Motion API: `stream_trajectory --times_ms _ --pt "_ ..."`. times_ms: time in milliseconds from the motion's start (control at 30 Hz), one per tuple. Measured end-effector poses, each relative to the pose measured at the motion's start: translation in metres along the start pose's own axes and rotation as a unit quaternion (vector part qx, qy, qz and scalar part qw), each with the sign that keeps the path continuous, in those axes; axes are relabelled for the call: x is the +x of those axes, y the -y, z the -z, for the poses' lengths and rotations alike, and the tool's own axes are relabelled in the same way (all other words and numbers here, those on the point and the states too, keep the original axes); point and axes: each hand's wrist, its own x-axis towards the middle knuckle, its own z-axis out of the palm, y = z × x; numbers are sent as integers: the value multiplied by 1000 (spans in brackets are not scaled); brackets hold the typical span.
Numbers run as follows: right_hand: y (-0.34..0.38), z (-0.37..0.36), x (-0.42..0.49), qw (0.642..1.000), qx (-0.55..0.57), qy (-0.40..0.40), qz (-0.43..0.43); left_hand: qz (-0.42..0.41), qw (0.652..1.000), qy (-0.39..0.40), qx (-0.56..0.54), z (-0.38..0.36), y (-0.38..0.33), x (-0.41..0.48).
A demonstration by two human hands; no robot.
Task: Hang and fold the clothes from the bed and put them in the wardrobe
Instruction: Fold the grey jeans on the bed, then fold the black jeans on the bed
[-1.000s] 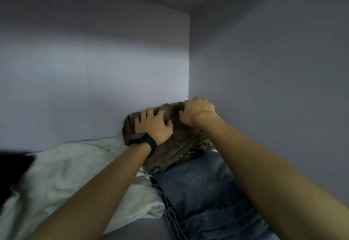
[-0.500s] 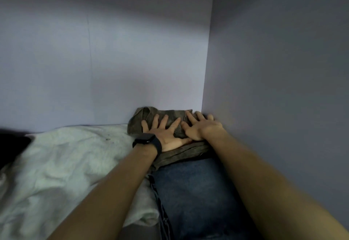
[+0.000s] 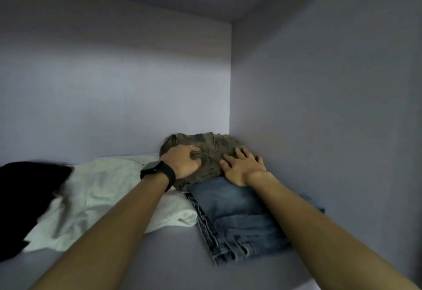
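Note:
A folded olive-brown garment [image 3: 206,144] lies in the back right corner of the wardrobe shelf [image 3: 159,255], partly on top of folded blue jeans [image 3: 233,209]. My left hand [image 3: 182,162], with a black watch on the wrist, rests on the garment's left side with its fingers curled into the cloth. My right hand [image 3: 242,168] lies flat on the garment's right front edge, fingers spread and straight.
A crumpled white garment [image 3: 100,189] lies left of the jeans, and a black one [image 3: 25,198] sits at the far left. The shelf's back wall [image 3: 114,98] and right wall [image 3: 331,118] close in the corner. Bare shelf shows at the front.
Both hands lay flat on the olive garment half a second ago. My left hand has since curled its fingers into the cloth, and my right hand has slid back toward the near edge.

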Motion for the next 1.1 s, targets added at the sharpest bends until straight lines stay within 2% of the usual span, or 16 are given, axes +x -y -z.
stream_trajectory --times_ms 133,300,400,633,767,933,1100 --pt "9 10 -73 997 50 -20 46 -13 999 -19 29 20 -16 -73" --pt "22 -3 -170 965 156 -137 158 3 996 -62 64 31 -29 -176" --pt "29 -34 -233 937 200 -185 221 43 990 -96 92 26 -32 -253" --pt "45 -105 -360 871 296 -202 335 192 952 -175 163 2 -46 -452" --pt "59 -139 -424 845 319 -154 401 302 930 -149 150 -16 -64 -562" --pt "89 -177 -520 798 363 -35 480 429 881 -122 156 -33 -91 -701" --pt "127 -216 -632 728 366 101 571 561 803 -125 159 -44 -125 -838"
